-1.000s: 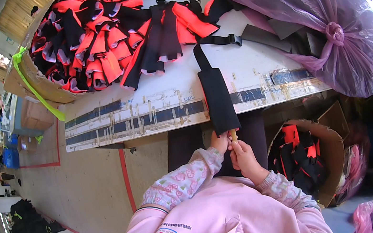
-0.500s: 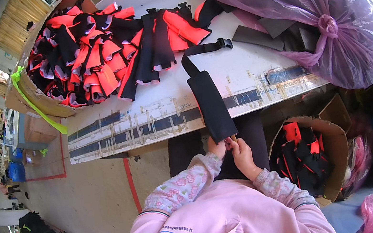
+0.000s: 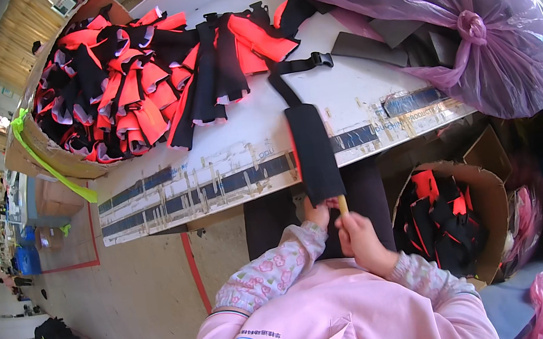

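A black padded sleeve [image 3: 316,152] with a red-orange edge hangs over the front edge of the table, its webbing strap and black buckle [image 3: 321,59] lying on the white top. My left hand [image 3: 317,213] is closed on the sleeve's lower end, with some fingers hidden behind the fabric. Just beside it, my right hand [image 3: 360,235] is shut on a thin yellowish stick [image 3: 343,205]. The stick's upper end meets the sleeve's lower opening; how far it reaches inside is hidden.
A carton [image 3: 67,161] heaped with black and red-orange sleeves [image 3: 133,92] stands at the left. At the back right lies a knotted purple plastic bag [image 3: 471,27], beside dark flat foam pieces [image 3: 369,49]. Below the table at right, another carton [image 3: 495,206] holds similar pieces.
My right hand has drawn down and slightly right, away from the sleeve's end, and more of the stick shows. The sleeve hangs straighter, while my left hand stays at its lower end.
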